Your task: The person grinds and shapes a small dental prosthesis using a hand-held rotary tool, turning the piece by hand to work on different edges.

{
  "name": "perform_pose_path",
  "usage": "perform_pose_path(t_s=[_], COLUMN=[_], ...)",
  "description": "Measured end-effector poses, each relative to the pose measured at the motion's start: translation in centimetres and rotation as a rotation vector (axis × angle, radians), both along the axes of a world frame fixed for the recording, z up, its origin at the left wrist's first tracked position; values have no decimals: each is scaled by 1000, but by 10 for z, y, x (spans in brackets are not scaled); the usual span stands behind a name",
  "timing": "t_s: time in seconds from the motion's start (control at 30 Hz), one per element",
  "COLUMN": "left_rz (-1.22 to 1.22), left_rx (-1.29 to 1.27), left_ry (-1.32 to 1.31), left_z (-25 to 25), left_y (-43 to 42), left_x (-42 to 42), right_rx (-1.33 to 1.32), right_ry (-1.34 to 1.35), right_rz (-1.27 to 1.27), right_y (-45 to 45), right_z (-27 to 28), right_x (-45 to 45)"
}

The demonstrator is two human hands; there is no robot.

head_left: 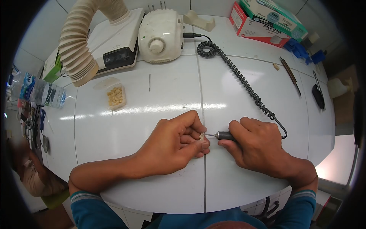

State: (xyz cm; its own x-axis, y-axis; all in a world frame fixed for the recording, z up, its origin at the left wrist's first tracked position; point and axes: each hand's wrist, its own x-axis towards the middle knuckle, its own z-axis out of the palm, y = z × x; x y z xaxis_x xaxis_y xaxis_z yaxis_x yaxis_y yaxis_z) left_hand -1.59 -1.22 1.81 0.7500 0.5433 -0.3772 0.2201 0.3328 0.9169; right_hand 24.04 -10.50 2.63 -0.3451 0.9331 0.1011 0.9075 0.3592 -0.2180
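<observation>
Near the middle of the white table, my left hand (177, 143) pinches a small pale piece (202, 136) between thumb and fingers. My right hand (259, 147) is wrapped round a black rotary handpiece (225, 136). Its thin metal bit points left and its tip is at the pale piece; whether they touch is too small to tell. A coiled black cord (240, 76) runs from the handpiece up to a cream control box (161, 36) with a round knob. Left of centre, an open clear container (116, 97) holds several yellowish pieces.
A ribbed hose (76, 45) hangs at upper left by a white machine (114, 53). A bottle (42, 91) lies left. A thin rod (149, 82), mask boxes (267, 23), a pointed brown tool (290, 76) and a black-handled tool (317, 95) lie around. Another person (38, 171) is at far left.
</observation>
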Motion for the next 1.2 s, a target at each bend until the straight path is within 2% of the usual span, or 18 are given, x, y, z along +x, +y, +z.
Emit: perform_pose_path(t_s=[1.2], left_rz=[-39], left_rx=[68], left_ry=[62], left_z=[2], left_y=[-1], left_x=[2], right_rx=[-15], right_ry=[-44], right_rz=[7], right_y=[1], right_z=[0], right_x=[0])
